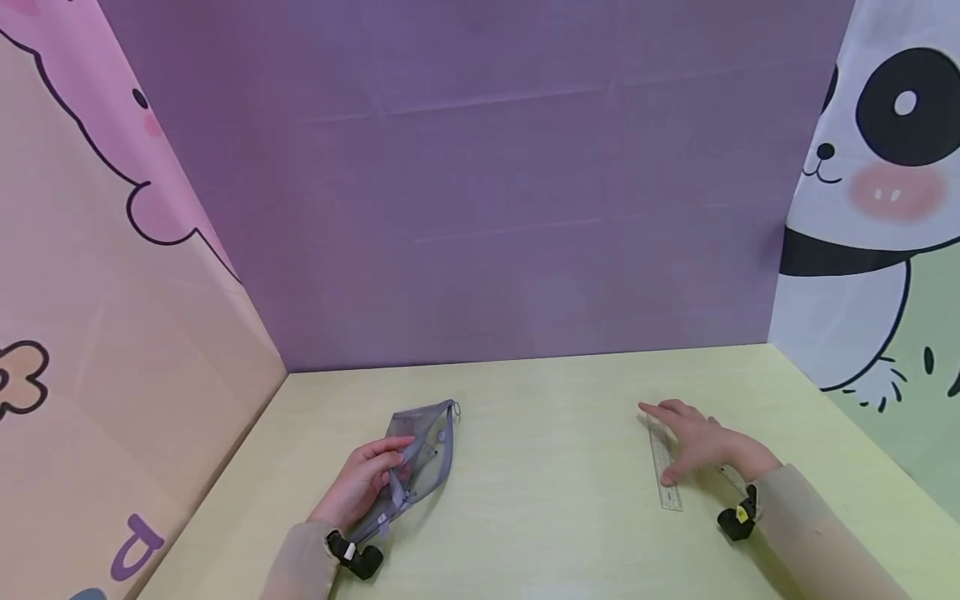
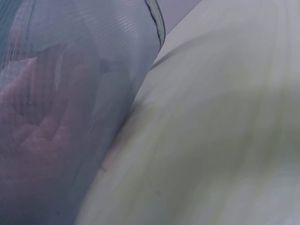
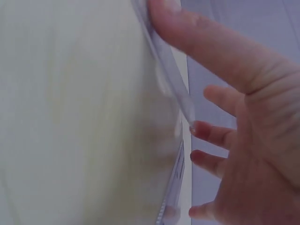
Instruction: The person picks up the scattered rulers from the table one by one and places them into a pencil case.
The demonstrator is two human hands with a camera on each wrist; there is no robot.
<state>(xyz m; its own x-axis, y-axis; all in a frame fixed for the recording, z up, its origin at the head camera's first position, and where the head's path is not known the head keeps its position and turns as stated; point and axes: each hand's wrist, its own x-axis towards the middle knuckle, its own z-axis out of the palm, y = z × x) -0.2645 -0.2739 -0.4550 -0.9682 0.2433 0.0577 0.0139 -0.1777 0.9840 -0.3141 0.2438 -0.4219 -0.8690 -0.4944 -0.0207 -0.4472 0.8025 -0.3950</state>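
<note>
My left hand (image 1: 367, 479) holds a grey-blue mesh zipper pouch (image 1: 442, 458) by its near side, thumb on top. Through the see-through mesh in the left wrist view, fingers show behind the pouch (image 2: 117, 42). On the right, my right hand (image 1: 701, 442) is spread above a clear ruler (image 1: 667, 492), its thumb at the ruler's edge. The right wrist view has the thumb and a fingertip of that hand (image 3: 253, 122) touching a clear strip (image 3: 171, 70). A second clear piece with scale marks (image 3: 173, 187) shows below it, partly hidden by the hand in the head view.
Both hands are over a pale yellow table (image 1: 540, 500). A purple backdrop (image 1: 487, 208) rises behind it. Cartoon-printed panels flank the table, a pink and peach one (image 1: 150, 350) on the left and a panda one (image 1: 847, 317) on the right.
</note>
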